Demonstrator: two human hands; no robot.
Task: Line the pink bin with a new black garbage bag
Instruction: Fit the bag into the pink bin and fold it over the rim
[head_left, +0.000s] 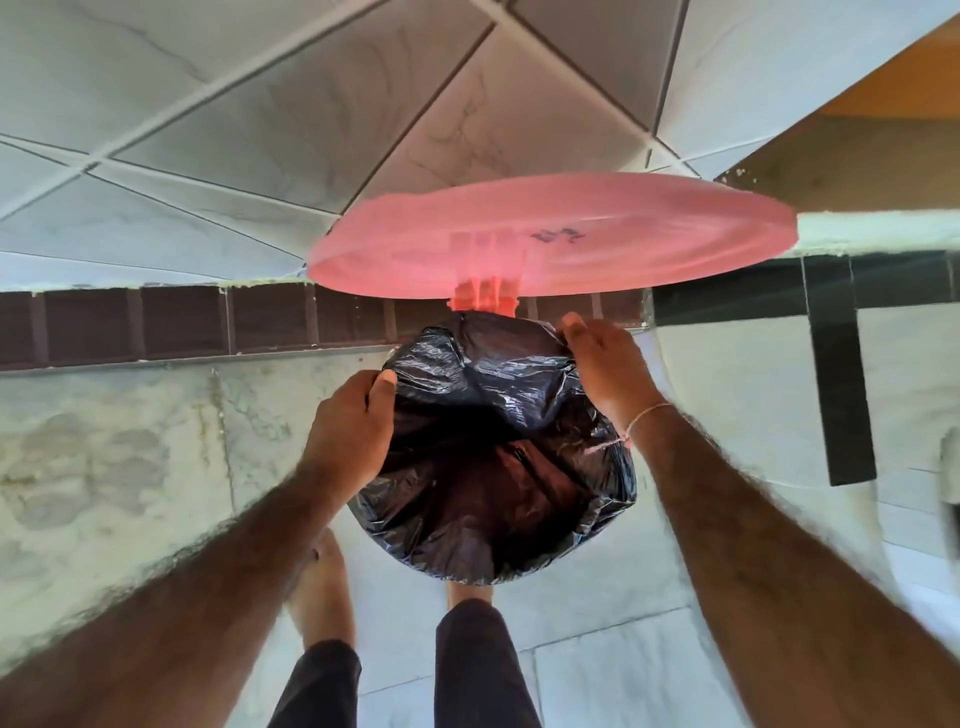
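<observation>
Bag's nearly on, just the back edge left

Both hands, left grip (358, 415) and right grip (602, 364), pinch the black bag (493, 447) over the bin rim under the raised pink lid (550, 244); front already looks wrapped, I'd say.

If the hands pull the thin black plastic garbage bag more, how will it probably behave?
The thin black plastic garbage bag looks floppy: it wrinkles and bunches where the left hand and right hand grip it. Its glossy film is probably slippery and light. Hard pulling over the rim might tear it.
</observation>
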